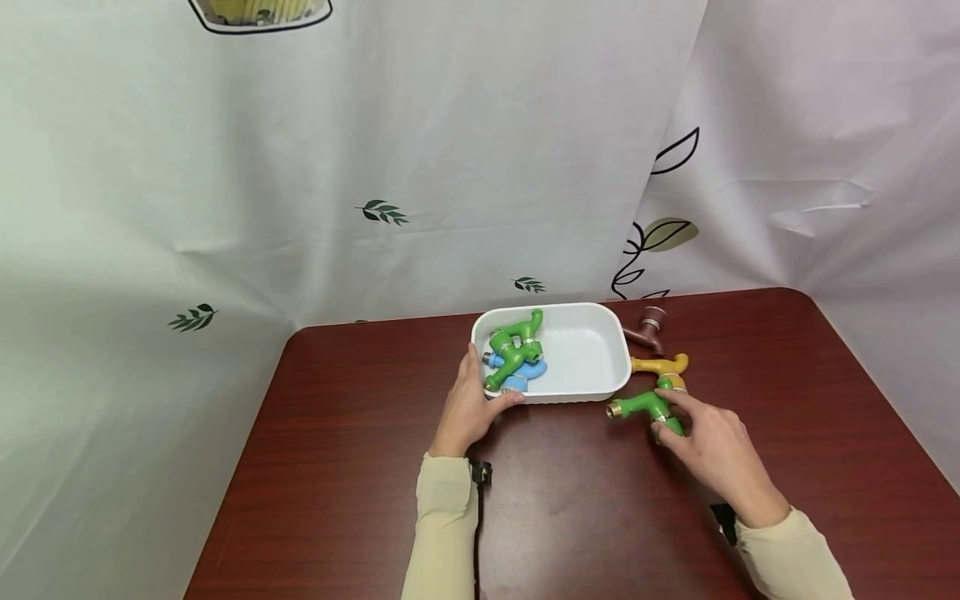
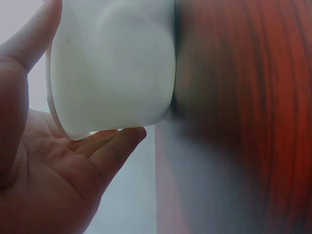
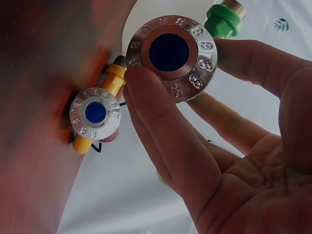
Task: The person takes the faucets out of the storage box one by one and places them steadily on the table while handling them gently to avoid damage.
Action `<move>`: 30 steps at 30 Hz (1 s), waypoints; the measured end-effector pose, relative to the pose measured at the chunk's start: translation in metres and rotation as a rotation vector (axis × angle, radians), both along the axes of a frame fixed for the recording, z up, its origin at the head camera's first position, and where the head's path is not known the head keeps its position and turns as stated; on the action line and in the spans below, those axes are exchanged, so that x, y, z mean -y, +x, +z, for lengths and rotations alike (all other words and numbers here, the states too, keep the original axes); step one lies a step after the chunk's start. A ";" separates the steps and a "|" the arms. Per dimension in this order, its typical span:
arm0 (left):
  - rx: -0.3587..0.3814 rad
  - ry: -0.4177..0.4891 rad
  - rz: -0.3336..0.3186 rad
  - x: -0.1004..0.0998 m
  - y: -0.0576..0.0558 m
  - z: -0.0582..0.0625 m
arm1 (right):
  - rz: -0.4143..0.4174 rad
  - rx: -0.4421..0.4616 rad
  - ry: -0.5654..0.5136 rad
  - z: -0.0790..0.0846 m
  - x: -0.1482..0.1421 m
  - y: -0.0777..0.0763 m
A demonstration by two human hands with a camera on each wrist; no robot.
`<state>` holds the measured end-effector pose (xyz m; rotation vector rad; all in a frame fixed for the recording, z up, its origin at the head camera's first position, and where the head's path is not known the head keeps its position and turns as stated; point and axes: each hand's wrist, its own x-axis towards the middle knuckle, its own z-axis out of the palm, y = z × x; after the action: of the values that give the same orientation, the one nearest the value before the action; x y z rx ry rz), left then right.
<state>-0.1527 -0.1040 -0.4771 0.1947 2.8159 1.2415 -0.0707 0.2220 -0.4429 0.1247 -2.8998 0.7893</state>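
My right hand point(image 1: 716, 446) pinches a green tap point(image 1: 640, 404) between thumb and fingers, near the tray's front right corner. In the right wrist view the tap's round metal knob point(image 3: 169, 52) with a blue centre faces the camera, and its threaded end points away. My left hand point(image 1: 465, 410) grips the left front corner of a white tray point(image 1: 588, 354), thumb along the front wall and fingers against the left end. Inside the tray's left half, green taps point(image 1: 513, 360) lie piled over blue ones point(image 1: 535, 370), partly hiding them.
A yellow tap point(image 1: 658, 365) lies just right of the tray, partly behind the held tap. Farther back is a brown tap point(image 1: 649, 333). All this stands on a dark red wooden table point(image 1: 360, 433), with a patterned white cloth point(image 1: 450, 167) hanging behind it.
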 end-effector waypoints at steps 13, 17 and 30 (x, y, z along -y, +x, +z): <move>-0.006 -0.003 -0.002 0.000 -0.001 -0.001 | -0.016 0.029 0.003 -0.008 -0.010 0.005; -0.005 -0.006 -0.001 0.000 -0.001 -0.001 | -0.018 0.046 0.004 -0.009 -0.013 0.006; 0.000 -0.002 -0.005 0.000 0.000 -0.001 | -0.038 0.083 0.020 -0.012 -0.018 0.011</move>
<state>-0.1530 -0.1044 -0.4779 0.2010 2.8146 1.2376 -0.0597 0.2395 -0.4549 0.0394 -2.9789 0.7780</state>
